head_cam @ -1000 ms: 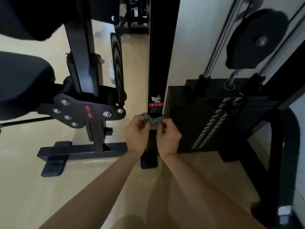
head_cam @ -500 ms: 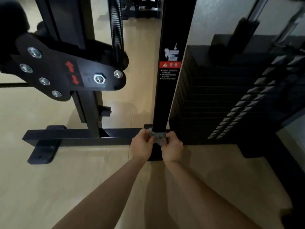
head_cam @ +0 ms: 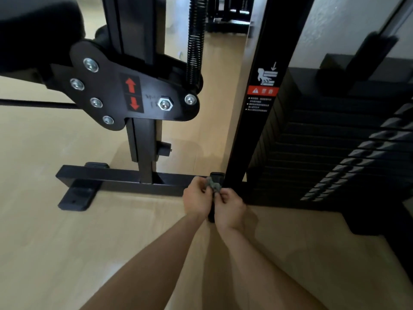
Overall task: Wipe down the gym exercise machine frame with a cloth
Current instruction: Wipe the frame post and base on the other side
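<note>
Lower now | left hand, right hand: grip holding cloth | at upright base

The left arm and right arm reach forward and down, converging. The left hand and right hand sit just beside each other, fingers curled, each pinching the grey cloth between them.

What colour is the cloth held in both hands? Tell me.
Grey. The cloth shows best in the head view.
</note>
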Demonstrator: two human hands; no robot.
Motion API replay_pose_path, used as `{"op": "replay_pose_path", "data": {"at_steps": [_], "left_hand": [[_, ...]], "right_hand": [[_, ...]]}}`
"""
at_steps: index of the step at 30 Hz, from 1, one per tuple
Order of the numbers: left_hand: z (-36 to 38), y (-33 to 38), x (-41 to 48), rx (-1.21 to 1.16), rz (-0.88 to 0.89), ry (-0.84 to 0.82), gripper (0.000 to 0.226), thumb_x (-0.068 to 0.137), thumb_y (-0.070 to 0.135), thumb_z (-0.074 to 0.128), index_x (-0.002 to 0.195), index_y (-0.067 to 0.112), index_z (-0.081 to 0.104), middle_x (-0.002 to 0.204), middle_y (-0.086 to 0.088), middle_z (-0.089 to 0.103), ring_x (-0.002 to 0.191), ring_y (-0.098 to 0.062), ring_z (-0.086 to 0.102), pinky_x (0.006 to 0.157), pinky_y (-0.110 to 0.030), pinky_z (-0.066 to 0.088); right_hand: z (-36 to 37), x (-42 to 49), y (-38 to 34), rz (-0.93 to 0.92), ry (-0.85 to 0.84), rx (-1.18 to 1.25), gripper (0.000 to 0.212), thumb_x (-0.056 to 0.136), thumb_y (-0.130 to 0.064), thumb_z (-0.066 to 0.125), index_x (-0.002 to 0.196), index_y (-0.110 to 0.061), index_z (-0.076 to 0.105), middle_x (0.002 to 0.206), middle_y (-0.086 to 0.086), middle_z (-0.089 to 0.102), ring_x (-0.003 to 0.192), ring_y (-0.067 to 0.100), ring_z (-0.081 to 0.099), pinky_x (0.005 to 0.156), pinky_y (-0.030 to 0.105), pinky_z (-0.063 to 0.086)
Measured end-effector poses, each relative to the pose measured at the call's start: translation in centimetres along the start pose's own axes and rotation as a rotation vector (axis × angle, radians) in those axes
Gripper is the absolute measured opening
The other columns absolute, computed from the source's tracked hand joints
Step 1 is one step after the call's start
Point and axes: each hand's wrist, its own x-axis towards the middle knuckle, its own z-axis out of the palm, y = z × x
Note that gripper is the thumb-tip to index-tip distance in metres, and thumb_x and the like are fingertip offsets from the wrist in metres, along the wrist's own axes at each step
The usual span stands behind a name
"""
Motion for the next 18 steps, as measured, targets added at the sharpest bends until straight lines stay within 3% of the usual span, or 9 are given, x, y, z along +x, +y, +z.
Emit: {"op": "replay_pose_path", "data": {"at_steps": [2, 4, 7, 8, 11, 13, 16, 18], "left_hand": [[-1.0, 0.1, 0.4, -0.021, 0.015, 0.107, 0.015, 0.093, 0.008, 0.062, 0.097, 0.021, 0.058, 0.09, 0.005, 0.068, 0.085, -0.018, 0.066, 0.077, -0.033, 0.054], [-2.0, 0.1, 0.9, -0.058, 0.035, 0.183, 0.025, 0.092, 0.003, 0.059, 0.096, 0.026, 0.05, 0.093, 0.004, 0.067, 0.085, -0.021, 0.065, 0.077, -0.038, 0.056], [-3.2, -0.3, 1.9, -0.067, 0.087, 0.272, 0.029, 0.089, -0.004, 0.054, 0.097, 0.023, 0.052, 0.103, 0.002, 0.062, 0.09, -0.019, 0.061, 0.084, -0.038, 0.054], [-3.4, -0.6, 2.3, -0.05, 0.103, 0.262, 0.027, 0.089, -0.004, 0.054, 0.098, 0.021, 0.056, 0.107, 0.002, 0.059, 0.092, -0.018, 0.059, 0.087, -0.037, 0.053], [-2.9, -1.9, 3.2, 0.137, 0.222, 0.015, 0.023, 0.091, 0.006, 0.063, 0.108, 0.022, 0.066, 0.118, 0.002, 0.057, 0.105, -0.019, 0.059, 0.095, -0.033, 0.051], [-2.1, -2.9, 3.5, 0.341, 0.311, -0.166, 0.038, 0.091, 0.02, 0.069, 0.127, 0.027, 0.063, 0.13, 0.002, 0.055, 0.122, -0.021, 0.051, 0.102, -0.038, 0.048], [-1.1, -3.9, 4.1, 0.584, 0.464, -0.252, 0.053, 0.092, 0.028, 0.068, 0.142, 0.036, 0.052, 0.137, 0.001, 0.05, 0.13, -0.026, 0.04, 0.104, -0.042, 0.045], [-1.0, -4.1, 4.7, 0.689, 0.562, -0.262, 0.049, 0.092, 0.026, 0.067, 0.138, 0.036, 0.056, 0.132, 0.0, 0.05, 0.125, -0.027, 0.044, 0.097, -0.041, 0.049]], "right_hand": [[0.3, 0.3, -0.9, -0.006, -0.051, 0.062, 0.022, 0.093, -0.009, 0.067, 0.112, -0.014, 0.074, 0.104, -0.001, 0.075, 0.097, 0.013, 0.069, 0.089, 0.028, 0.056], [0.1, 0.3, -1.3, 0.032, -0.07, 0.122, 0.027, 0.094, -0.008, 0.065, 0.119, -0.013, 0.073, 0.11, -0.001, 0.074, 0.103, 0.01, 0.068, 0.095, 0.025, 0.053], [-0.9, -0.3, -1.4, -0.008, 0.152, 0.095, 0.013, 0.088, -0.014, 0.074, 0.102, -0.014, 0.073, 0.092, -0.004, 0.071, 0.084, 0.009, 0.066, 0.083, 0.035, 0.059], [-1.5, -0.2, -1.4, -0.031, 0.241, 0.093, 0.019, 0.084, -0.016, 0.078, 0.101, -0.013, 0.069, 0.092, -0.003, 0.067, 0.082, 0.01, 0.063, 0.08, 0.035, 0.059], [-3.0, 0.7, -0.8, -0.049, 0.268, 0.083, 0.057, 0.079, -0.026, 0.084, 0.128, -0.013, 0.058, 0.117, 0.001, 0.064, 0.106, 0.014, 0.062, 0.093, 0.031, 0.055], [-3.4, 1.0, -0.6, -0.053, 0.199, 0.027, 0.074, 0.079, -0.041, 0.081, 0.142, -0.021, 0.049, 0.128, 0.0, 0.064, 0.119, 0.016, 0.06, 0.102, 0.037, 0.051], [-3.3, 1.5, -1.0, -0.079, 0.132, -0.046, 0.081, 0.074, -0.068, 0.062, 0.145, -0.033, 0.045, 0.131, -0.004, 0.065, 0.123, 0.016, 0.06, 0.102, 0.04, 0.052], [-3.2, 2.2, -1.6, -0.064, 0.137, -0.055, 0.076, 0.076, -0.067, 0.061, 0.142, -0.032, 0.047, 0.124, -0.004, 0.068, 0.116, 0.017, 0.064, 0.098, 0.041, 0.055]]}}
